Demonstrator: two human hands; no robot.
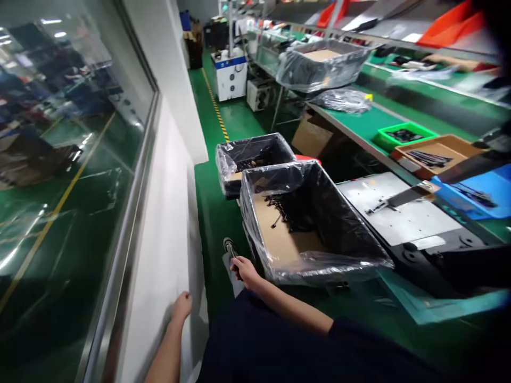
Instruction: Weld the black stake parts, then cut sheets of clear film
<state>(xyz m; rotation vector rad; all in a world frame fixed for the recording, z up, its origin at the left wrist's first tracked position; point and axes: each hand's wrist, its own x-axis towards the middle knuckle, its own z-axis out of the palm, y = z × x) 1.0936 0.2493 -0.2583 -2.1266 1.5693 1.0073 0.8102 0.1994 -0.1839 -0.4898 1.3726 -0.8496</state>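
My right hand (244,270) reaches down beside the near corner of a plastic-lined cardboard box (361,240). Its fingers are closed round a grey bar (235,282) with a dark ribbed tip (229,246) just above the green floor. The box holds several small black parts (284,208) on its brown bottom. My left hand (181,307) rests low against the white wall (167,223), and its fingers are turned away, so I cannot see whether they are open. My dark-clothed lap fills the bottom of the view.
A second plastic-lined box (247,151) stands behind the first. To the right is a grey metal plate (403,218) with a black tool, plus blue, brown and green trays on a long green bench. A glass window runs along the left wall. A white machine (230,74) stands down the aisle.
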